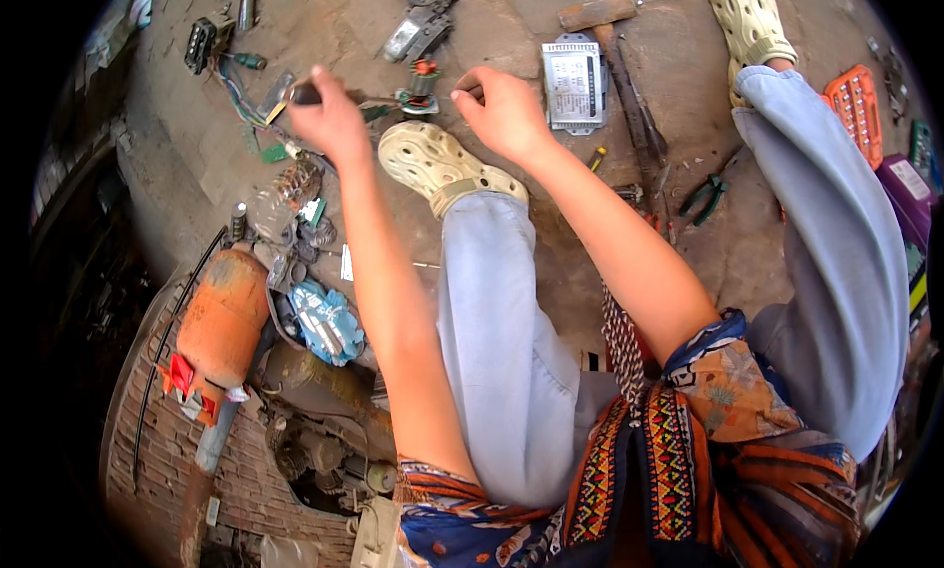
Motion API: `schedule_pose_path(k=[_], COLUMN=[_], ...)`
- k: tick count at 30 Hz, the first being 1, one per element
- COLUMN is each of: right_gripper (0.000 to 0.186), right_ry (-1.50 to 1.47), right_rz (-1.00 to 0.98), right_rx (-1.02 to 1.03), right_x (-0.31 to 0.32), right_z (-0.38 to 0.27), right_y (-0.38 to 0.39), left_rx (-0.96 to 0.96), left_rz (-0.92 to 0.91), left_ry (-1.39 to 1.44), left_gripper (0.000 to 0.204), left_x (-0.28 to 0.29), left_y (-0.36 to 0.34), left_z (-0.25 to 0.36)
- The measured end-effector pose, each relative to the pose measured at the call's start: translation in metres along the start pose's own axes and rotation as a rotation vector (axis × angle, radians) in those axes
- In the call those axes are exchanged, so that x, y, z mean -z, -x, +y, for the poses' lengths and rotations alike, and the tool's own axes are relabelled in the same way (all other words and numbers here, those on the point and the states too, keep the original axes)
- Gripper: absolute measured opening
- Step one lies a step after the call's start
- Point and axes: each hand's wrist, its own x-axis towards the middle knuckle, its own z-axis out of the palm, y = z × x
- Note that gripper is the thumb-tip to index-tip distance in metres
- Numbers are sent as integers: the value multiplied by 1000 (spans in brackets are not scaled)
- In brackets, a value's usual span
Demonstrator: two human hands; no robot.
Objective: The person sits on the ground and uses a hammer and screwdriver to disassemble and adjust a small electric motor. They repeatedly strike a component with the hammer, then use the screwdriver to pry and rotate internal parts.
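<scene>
My left hand (pixel 332 120) is closed round a dark rounded handle (pixel 303 94), which looks like a screwdriver's. A thin dark shaft (pixel 379 101) shows on the hand's other side, pointing toward a small motor-like part (pixel 423 74) with red and copper windings. That part stands on a small green board (pixel 419 105) on the ground, just beyond my left shoe (pixel 442 165). Right of it, my right hand (pixel 503 114) is curled with thumb and forefinger close together; whether anything is pinched there cannot be made out. It is apart from the windings.
A silver metal module (pixel 575 84) and a hammer (pixel 612 52) lie to the right, with pliers (pixel 704 196) nearer. Wires run from a connector (pixel 202 47) at left. An orange cylinder (pixel 224 317) and a blue crumpled bag (pixel 326 320) sit lower left; an orange case (pixel 855 114) lies far right.
</scene>
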Motion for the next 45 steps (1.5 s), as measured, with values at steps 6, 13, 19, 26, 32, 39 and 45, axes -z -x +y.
schedule_pose_path(k=[6, 13, 19, 26, 32, 39, 45], right_gripper=[39, 41, 26, 32, 41, 42, 38], right_ry=[-140, -680, -643, -726, -752, -706, -549], right_rz=[-33, -468, -525, -575, -576, -631, -645], right_rx=[-98, -491, -533, -453, -383, -144, 138], right_x=[-12, -24, -18, 6, 24, 48, 89], right_z=[28, -5, -11, 23, 50, -15, -117], right_y=[0, 12, 9, 19, 38, 81, 134], left_rx=[-143, -493, -112, -156, -119, -473, -679], left_rz=[-64, -618, -94, -752, -844, -517, -49], left_ry=[-35, -607, -639, -761, -966, -1100, -932], left_gripper=[17, 38, 41, 80, 77, 82, 90], left_x=[8, 37, 65, 57, 21, 81, 146], left_y=[85, 131, 77, -9, 12, 44, 87], left_z=[6, 30, 1, -67, -24, 91, 182])
